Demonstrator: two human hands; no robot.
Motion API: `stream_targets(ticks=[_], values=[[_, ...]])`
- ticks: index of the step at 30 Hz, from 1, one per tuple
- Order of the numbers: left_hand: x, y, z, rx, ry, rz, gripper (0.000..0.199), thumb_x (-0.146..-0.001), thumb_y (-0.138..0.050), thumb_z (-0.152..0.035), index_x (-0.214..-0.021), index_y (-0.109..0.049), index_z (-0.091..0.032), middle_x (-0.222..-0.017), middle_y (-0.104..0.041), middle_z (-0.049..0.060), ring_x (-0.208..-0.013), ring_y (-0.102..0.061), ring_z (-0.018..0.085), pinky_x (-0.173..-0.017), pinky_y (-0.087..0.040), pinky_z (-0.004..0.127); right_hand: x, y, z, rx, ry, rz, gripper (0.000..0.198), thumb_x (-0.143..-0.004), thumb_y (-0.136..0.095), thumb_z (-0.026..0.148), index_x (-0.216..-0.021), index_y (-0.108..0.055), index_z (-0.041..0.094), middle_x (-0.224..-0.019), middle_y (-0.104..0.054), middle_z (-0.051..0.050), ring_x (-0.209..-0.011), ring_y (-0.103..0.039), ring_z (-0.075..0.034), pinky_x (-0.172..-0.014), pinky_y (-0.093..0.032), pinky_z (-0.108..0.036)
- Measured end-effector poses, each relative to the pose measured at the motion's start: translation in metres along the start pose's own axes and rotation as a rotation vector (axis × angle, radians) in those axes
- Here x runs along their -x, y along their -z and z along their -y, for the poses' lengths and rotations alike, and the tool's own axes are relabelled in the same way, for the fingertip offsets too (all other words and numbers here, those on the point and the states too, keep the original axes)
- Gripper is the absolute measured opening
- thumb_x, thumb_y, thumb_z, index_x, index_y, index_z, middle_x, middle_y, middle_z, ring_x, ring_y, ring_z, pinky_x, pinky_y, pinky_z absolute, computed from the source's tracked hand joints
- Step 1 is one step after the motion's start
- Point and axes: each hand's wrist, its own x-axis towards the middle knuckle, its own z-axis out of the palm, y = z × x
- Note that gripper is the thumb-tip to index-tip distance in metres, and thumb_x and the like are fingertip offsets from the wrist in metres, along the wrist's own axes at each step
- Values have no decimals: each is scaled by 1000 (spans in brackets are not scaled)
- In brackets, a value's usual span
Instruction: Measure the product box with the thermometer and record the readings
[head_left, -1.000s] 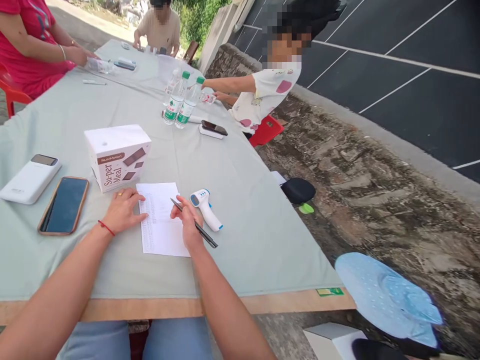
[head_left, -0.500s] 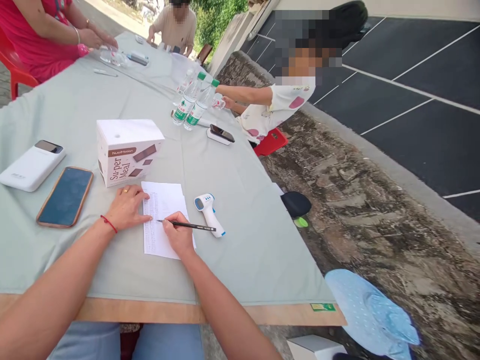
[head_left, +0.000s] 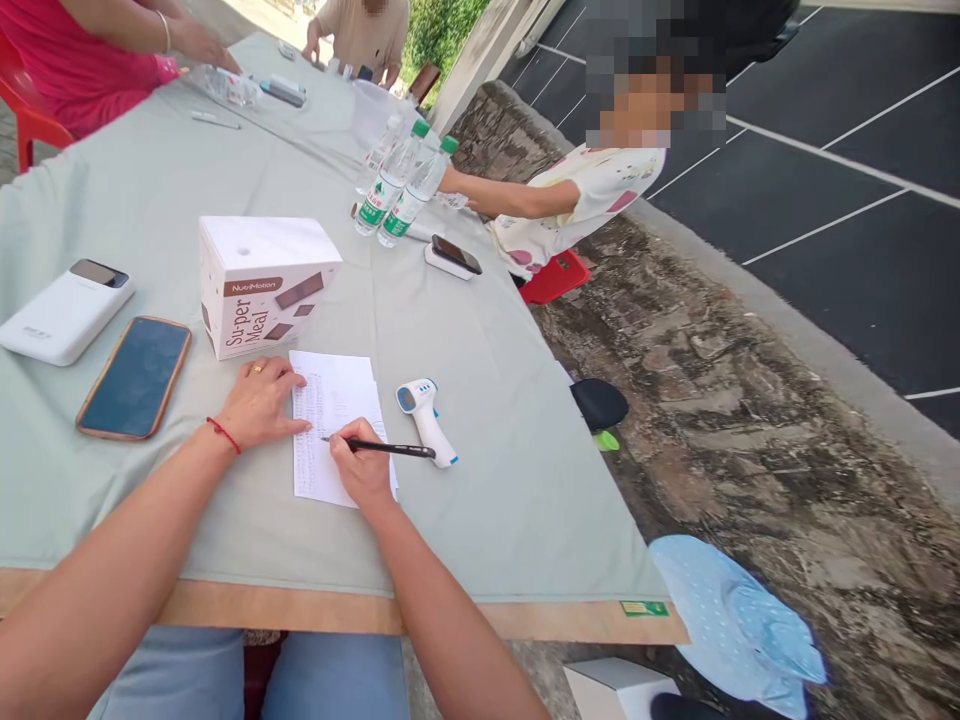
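Note:
Held in my right hand is a black pen, its tip at the written lines on a white sheet of paper. My left hand lies with fingers apart at the sheet's left edge, thumb and index fingertip on the paper. Just behind that hand stands a white and brown box. To the right of the paper lies a white and blue forehead thermometer. A phone in a brown case and a white power bank rest to the left.
Two water bottles with green caps stand farther back, near a dark phone on a white block. A person in a patterned shirt sits at the right edge; two more people sit at the far end. A blue hat hangs beside the table corner.
The view has shifted slightly, so the table things sit a little higher and farther right. My pen tip has moved slightly to the right across the paper. My left hand stays at the sheet's edge.

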Motion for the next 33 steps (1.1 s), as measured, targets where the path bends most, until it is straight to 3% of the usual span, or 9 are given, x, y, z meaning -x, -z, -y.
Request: stream_targets(ticks=[33], values=[[0, 3, -2, 7, 16, 19, 54, -65, -78, -45, -110, -62, -21, -115, -58, 10, -111, -49, 32, -96, -37, 47, -1, 1, 0, 55, -10, 31, 14, -71, -51, 28, -61, -44, 23, -54, -44, 6, -52, -39, -12, -52, -34, -26]])
